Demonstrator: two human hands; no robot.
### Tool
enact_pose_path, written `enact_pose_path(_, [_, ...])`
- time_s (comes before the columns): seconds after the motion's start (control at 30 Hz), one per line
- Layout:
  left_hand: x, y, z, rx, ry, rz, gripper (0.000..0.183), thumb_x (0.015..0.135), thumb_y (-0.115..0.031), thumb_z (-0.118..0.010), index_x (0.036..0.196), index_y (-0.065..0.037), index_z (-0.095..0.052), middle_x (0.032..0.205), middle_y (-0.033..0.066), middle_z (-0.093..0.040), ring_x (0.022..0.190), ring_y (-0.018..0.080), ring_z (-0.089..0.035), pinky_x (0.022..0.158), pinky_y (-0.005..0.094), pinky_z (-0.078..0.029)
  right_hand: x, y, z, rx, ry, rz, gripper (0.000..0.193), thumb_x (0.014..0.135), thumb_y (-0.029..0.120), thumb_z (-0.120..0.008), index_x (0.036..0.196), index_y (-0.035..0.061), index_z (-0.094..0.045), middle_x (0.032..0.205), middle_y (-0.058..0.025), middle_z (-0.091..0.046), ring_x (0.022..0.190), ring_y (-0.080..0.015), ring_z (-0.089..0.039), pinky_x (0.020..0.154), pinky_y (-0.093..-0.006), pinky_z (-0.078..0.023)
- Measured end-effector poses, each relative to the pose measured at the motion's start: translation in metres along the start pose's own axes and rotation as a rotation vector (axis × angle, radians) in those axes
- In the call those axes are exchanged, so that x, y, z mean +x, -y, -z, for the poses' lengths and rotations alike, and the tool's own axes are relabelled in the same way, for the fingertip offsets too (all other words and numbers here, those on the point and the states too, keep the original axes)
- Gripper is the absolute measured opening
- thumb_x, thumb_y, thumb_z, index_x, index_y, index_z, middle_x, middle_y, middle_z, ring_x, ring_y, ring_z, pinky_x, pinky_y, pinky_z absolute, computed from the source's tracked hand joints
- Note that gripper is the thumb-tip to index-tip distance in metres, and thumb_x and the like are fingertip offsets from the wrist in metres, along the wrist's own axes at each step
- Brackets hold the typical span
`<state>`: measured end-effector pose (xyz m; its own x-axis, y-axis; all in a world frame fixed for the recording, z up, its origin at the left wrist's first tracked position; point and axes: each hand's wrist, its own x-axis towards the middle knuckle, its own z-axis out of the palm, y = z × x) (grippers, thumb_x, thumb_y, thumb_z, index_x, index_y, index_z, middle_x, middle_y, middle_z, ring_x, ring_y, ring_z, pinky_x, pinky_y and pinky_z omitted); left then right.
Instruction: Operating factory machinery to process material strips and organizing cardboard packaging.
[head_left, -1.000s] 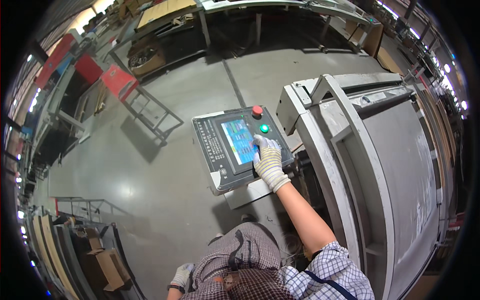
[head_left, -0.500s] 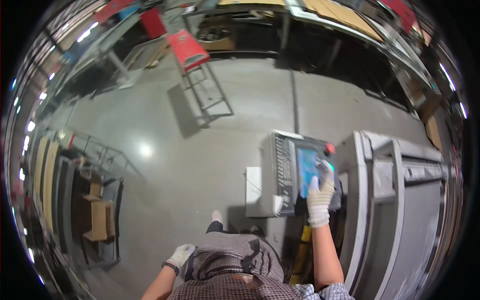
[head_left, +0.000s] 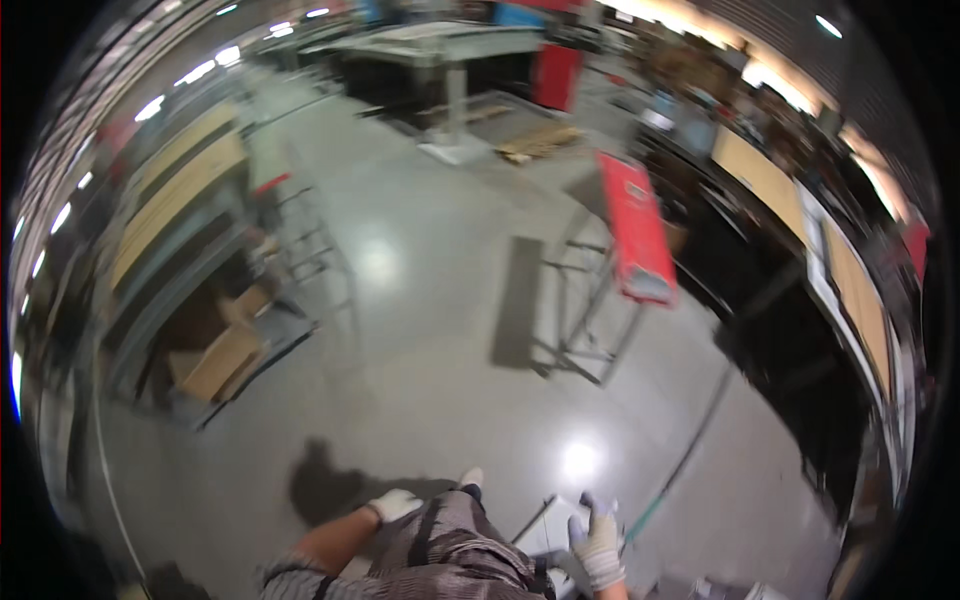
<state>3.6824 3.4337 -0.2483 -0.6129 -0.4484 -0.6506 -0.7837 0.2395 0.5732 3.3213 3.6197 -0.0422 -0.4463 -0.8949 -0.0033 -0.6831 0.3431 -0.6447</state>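
My left hand (head_left: 397,503), in a white glove, rests beside the checked apron (head_left: 440,540) at my hip. Its fingers are stretched loosely and it holds nothing that I can see. On the other side my right hand (head_left: 598,550), in a striped white glove with dark fingertips, is raised with its fingers apart. Nothing shows clearly between them. A white flat panel (head_left: 543,532) lies just left of the right hand, partly hidden by the apron. The picture is smeared by motion.
A red-topped stool (head_left: 638,230) on a metal frame stands ahead to the right. Cardboard boxes (head_left: 225,360) sit on a low rack at left. A long workbench (head_left: 835,240) lines the right, and a grey table (head_left: 440,42) stands far ahead. A cable (head_left: 690,455) crosses the floor.
The view has swung left. My right hand has come off the control panel with the screen, which has mostly left the view at the lower edge. My left hand stays beside the apron.
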Motion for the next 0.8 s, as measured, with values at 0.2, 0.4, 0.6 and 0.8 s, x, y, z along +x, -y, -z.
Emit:
enact_pose_path(0.2, [0.100,-0.066,0.159,-0.394,-0.293,0.088,0.041,0.092,-0.034,-0.055,0.113,0.000,-0.063,0.106,0.0206,-0.067,0.102,0.0349,-0.063,0.091,0.0392,-0.047,0.080,-0.131,-0.105,-0.360,0.425,-0.019,0.047,0.074,0.029,-0.066,0.113,0.0028,-0.059,0.097,-0.0151,-0.069,0.087,-0.0321,-0.066,0.083,-0.0503,-0.048])
enact_pose_path(0.4, [0.171,-0.095,0.257,-0.666,-0.312,-0.097,0.032,0.094,-0.030,-0.056,0.115,-0.007,-0.065,0.105,0.0085,-0.067,0.099,0.0180,-0.059,0.092,0.0320,-0.044,0.231,-0.148,-0.161,-0.306,0.753,-0.300,0.043,0.075,0.027,-0.065,0.109,0.0016,-0.059,0.091,-0.0148,-0.068,0.080,-0.0301,-0.066,0.076,-0.0479,-0.050])
enact_pose_path(0.6, [0.220,0.008,0.318,-0.467,-0.316,0.158,0.042,0.092,-0.040,-0.052,0.116,-0.007,-0.065,0.116,0.0167,-0.065,0.109,0.0322,-0.059,0.096,0.0381,-0.044,0.440,-0.135,-0.214,-0.318,0.894,-0.325,0.039,0.076,0.025,-0.064,0.106,0.0004,-0.060,0.086,-0.0145,-0.068,0.073,-0.0281,-0.066,0.069,-0.0455,-0.051])
enact_pose_path(0.8, [0.158,0.042,0.423,-0.922,-0.693,0.616,0.043,0.087,-0.038,-0.061,0.113,-0.005,-0.066,0.114,0.0156,-0.066,0.109,0.0259,-0.060,0.095,0.0353,-0.044,0.713,-0.095,-0.269,-0.340,0.934,-0.171,0.036,0.076,0.024,-0.064,0.102,-0.0008,-0.061,0.080,-0.0142,-0.068,0.066,-0.0260,-0.065,0.062,-0.0431,-0.052])
